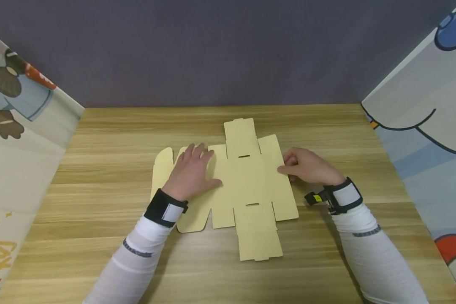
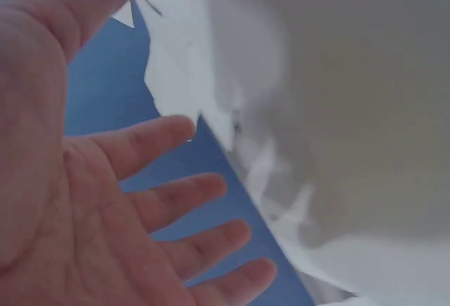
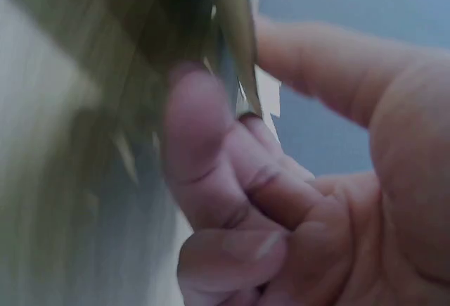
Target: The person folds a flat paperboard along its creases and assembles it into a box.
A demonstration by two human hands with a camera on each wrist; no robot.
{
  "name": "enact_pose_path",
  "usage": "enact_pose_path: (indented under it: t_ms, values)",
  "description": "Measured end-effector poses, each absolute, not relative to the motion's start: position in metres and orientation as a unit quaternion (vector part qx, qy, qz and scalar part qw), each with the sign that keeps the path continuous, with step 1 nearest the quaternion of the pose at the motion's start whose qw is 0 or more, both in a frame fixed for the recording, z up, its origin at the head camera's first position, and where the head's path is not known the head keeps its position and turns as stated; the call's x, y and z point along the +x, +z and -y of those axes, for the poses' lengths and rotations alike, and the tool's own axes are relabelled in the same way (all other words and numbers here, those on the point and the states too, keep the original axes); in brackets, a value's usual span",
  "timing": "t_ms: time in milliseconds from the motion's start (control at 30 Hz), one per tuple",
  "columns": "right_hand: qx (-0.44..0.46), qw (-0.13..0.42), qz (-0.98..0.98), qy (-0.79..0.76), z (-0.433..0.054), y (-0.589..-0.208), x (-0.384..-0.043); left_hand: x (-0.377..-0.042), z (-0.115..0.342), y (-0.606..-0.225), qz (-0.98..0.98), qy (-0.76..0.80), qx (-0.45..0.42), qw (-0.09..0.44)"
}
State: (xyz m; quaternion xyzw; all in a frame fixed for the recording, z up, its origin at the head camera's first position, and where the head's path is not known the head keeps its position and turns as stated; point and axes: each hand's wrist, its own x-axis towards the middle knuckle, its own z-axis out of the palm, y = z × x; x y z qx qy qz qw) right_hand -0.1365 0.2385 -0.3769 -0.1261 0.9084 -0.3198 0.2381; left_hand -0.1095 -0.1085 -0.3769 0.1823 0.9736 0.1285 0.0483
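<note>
A flat, unfolded cardboard box blank (image 1: 248, 181) in pale yellow lies in the middle of the wooden table, with flaps pointing far and near and two short slots. Over its left part is my left hand (image 1: 188, 173), fingers straight and spread, hiding some of the flaps there. In the left wrist view the same hand (image 2: 140, 193) shows its open palm beside the pale board. My right hand (image 1: 309, 164) pinches the right edge of the blank, thumb on top and curled fingers underneath. Close up in the right wrist view, the board's edge (image 3: 239, 32) sits between thumb and fingers.
The wooden table (image 1: 110, 139) extends around the blank on every side. A dark grey panel (image 1: 220, 55) stands along its far edge. Panels with cartoon prints flank it, one on the left (image 1: 26, 169) and one on the right (image 1: 422, 169).
</note>
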Motion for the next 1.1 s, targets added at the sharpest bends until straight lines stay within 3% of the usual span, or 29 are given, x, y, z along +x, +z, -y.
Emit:
enact_pose_path:
  t_ms: [267, 667, 867, 1100]
  values:
    - [-0.130, 0.200, -0.893, -0.383, -0.226, -0.375, -0.135, -0.127, 0.095, -0.344, -0.961, 0.175, 0.216, -0.007]
    - [-0.142, 0.106, -0.914, -0.364, -0.205, -0.358, -0.119, -0.170, 0.037, -0.315, -0.927, 0.243, 0.284, 0.026]
    - [-0.155, 0.050, -0.924, -0.345, -0.197, -0.352, -0.115, -0.179, 0.019, -0.314, -0.928, 0.222, 0.299, 0.005]
    - [-0.159, 0.034, -0.931, -0.327, -0.192, -0.350, -0.113, -0.178, 0.013, -0.315, -0.926, 0.228, 0.301, -0.015]
